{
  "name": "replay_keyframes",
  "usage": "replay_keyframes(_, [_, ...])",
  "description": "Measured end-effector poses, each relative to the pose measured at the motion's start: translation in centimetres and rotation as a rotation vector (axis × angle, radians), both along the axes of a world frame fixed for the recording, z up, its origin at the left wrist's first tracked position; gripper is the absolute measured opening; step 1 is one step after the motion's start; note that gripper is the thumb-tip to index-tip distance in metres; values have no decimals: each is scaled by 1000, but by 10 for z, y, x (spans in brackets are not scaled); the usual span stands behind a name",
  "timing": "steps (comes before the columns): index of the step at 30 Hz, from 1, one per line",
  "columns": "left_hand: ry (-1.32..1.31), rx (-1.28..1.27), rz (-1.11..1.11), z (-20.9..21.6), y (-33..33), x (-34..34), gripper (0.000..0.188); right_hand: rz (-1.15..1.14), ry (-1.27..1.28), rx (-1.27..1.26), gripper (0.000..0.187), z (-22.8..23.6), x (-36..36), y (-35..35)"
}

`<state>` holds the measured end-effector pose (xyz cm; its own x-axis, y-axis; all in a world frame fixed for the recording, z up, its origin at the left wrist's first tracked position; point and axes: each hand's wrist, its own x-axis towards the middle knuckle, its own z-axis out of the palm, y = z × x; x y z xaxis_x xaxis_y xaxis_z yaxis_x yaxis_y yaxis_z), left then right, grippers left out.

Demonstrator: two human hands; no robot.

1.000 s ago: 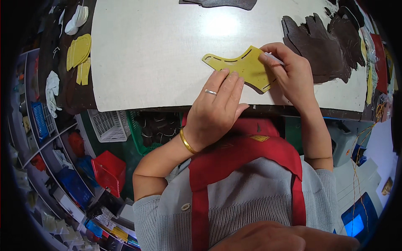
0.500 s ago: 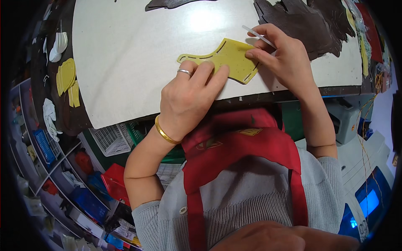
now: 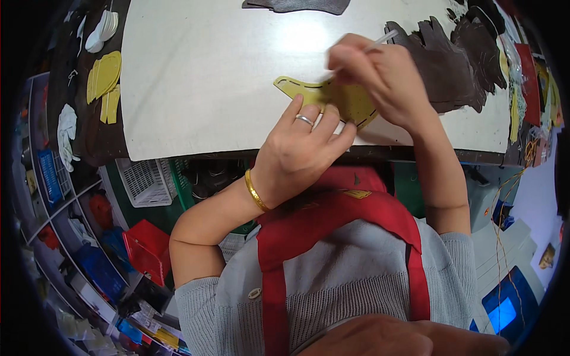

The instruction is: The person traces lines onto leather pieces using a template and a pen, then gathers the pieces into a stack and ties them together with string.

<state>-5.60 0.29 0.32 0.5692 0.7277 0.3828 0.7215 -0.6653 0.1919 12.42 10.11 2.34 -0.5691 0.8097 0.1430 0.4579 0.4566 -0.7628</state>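
Observation:
A yellow pattern piece (image 3: 288, 86) with dark dashes along its edges lies on the white work board. My left hand (image 3: 303, 141) presses on its near edge with fingers stretched and spread. Above its right part is my right hand (image 3: 380, 74), closed around a thin whitish pen-like stick (image 3: 386, 38). The stick's upper end points up and right; its other end is hidden in the fingers, which are partly blurred. My right hand covers some of the yellow piece.
Dark brown leather pieces (image 3: 442, 71) are piled at the board's right, another leather piece (image 3: 297, 5) at its far edge. Yellow cut pieces (image 3: 105, 74), white pieces (image 3: 102, 31) and a white glove (image 3: 67, 133) lie left. Below are a white basket (image 3: 145, 184) and a red box (image 3: 147, 249).
My right hand has lifted off the yellow piece's right edge and moved left over it, with the stick turned. My left hand has shifted along its near edge. The whole view has shifted.

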Motion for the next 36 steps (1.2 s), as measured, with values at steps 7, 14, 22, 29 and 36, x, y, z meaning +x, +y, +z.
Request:
replay_keyframes(7, [-99, -25, -11, -10, -3, 0, 21, 133, -253, 67, 28, -3, -46, 6])
replay_keyframes(14, [-127, 6, -8, -7, 1, 2, 23, 22, -360, 396, 28, 5, -2, 6])
replay_keyframes(22, [-96, -16, -17, -8, 3, 4, 28, -213, -223, 164, 27, 3, 44, -31])
replay_keyframes(29, [-18, -43, 13, -6, 3, 7, 26, -370, -368, 369, 20, 4, 43, -59])
replay_keyframes(36, [5, -20, 25, -7, 2, 7, 23, -268, -190, 16, 27, 10, 33, -52])
